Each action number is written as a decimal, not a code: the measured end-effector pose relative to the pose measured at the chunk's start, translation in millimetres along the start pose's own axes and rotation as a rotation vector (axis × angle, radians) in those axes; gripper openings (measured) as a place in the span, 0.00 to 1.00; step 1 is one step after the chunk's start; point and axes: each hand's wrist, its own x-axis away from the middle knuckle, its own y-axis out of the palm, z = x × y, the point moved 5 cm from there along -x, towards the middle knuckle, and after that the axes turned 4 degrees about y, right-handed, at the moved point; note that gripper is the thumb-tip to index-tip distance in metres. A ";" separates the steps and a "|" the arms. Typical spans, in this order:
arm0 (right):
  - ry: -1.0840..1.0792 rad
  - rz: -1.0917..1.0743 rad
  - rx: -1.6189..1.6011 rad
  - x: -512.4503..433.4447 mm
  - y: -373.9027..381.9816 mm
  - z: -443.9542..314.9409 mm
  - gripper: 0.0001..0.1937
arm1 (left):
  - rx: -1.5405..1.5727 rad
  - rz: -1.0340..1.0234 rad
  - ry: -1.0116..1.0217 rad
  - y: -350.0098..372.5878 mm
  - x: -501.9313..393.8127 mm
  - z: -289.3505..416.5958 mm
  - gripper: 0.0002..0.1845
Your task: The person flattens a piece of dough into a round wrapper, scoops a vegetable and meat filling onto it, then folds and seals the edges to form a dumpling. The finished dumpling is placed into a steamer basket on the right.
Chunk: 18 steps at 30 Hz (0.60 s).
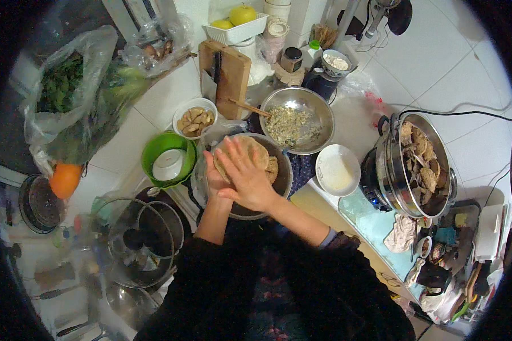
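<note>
A flat round of brown dough (254, 150) lies between my two palms, above a large metal bowl (286, 187). My left hand (216, 177) supports it from below and from the left, mostly covered by the dough and the other hand. Flat across its top rests my right hand (248, 177), fingers pointing away from me. More brown dough (273, 169) shows in the bowl, to the right of the round. Just beyond is a steel bowl of chopped filling (288, 125) with wooden chopsticks (249, 106) leaning on its rim.
A white bowl (338, 170) with pale residue stands to the right, before a steamer pot (422, 166) piled with brown food. Left are a green basin (168, 160) and a tub of brown pieces (195, 121). A wooden board (234, 72) with a knife (216, 67) stands behind.
</note>
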 end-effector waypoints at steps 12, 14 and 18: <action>0.788 0.227 -1.138 -4.0 -13.8 71.8 0.22 | -0.242 0.014 0.056 38.9 -20.8 4.8 0.42; 0.819 0.154 -1.290 -7.1 -4.2 66.0 0.16 | -0.342 -0.027 0.131 46.7 -20.0 7.3 0.42; 0.773 0.123 -1.063 -14.4 -18.9 69.1 0.08 | -0.714 0.029 0.140 57.8 -18.4 37.4 0.35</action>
